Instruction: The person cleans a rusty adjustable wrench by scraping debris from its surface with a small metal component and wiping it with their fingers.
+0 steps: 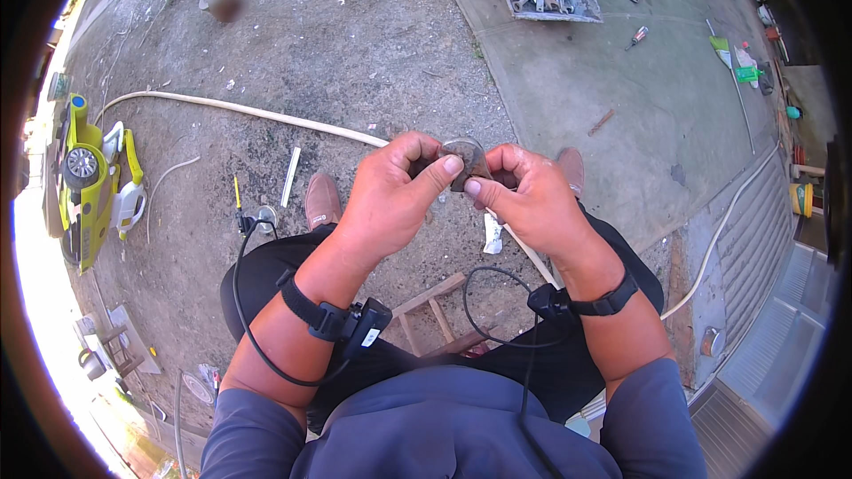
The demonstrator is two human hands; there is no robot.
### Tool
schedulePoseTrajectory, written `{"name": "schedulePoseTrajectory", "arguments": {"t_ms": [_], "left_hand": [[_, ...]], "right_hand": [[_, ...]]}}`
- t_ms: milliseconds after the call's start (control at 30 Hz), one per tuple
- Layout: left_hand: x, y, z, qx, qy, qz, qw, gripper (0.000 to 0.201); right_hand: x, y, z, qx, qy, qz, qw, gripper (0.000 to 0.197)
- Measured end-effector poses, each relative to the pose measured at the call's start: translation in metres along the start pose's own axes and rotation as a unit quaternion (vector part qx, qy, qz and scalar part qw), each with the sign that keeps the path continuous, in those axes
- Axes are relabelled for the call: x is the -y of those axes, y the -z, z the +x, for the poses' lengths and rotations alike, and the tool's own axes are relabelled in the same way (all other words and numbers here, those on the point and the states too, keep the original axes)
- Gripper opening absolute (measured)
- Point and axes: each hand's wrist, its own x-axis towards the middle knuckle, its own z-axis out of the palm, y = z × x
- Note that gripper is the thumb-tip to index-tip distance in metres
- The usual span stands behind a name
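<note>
A small, dark, rounded piece (467,158) with a greyish rim and rust-brown patches is held up between my two hands, above the ground and between my knees. My left hand (397,191) pinches its left side, thumb lying across the face. On the other side, my right hand (531,200) grips the lower right edge between thumb and curled fingers. Both hands cover part of the piece, so its exact kind cannot be made out. Below my right hand lies a crumpled white scrap (493,235) on the dirt.
A pale hose (257,112) runs across the ground beneath my hands. Far right, a metal tray (557,16) holds several wrenches, with a screwdriver (636,37) nearby. A yellow-green wheeled machine (86,195) lies at left. A wooden frame (431,295) is between my legs.
</note>
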Motion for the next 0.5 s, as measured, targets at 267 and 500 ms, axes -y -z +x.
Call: {"name": "schedulePoseTrajectory", "arguments": {"t_ms": [267, 500], "left_hand": [[-0.0026, -0.0013, -0.0011, -0.004, -0.011, -0.031, 0.999, 0.022], [0.0002, 0.0003, -0.0007, -0.002, -0.012, 0.009, 1.000, 0.022]], "right_hand": [[-0.0015, 0.0016, -0.0002, 0.014, 0.012, 0.009, 1.000, 0.019], [-0.0007, -0.0009, -0.0006, -0.007, 0.003, -0.011, 1.000, 0.021]]}}
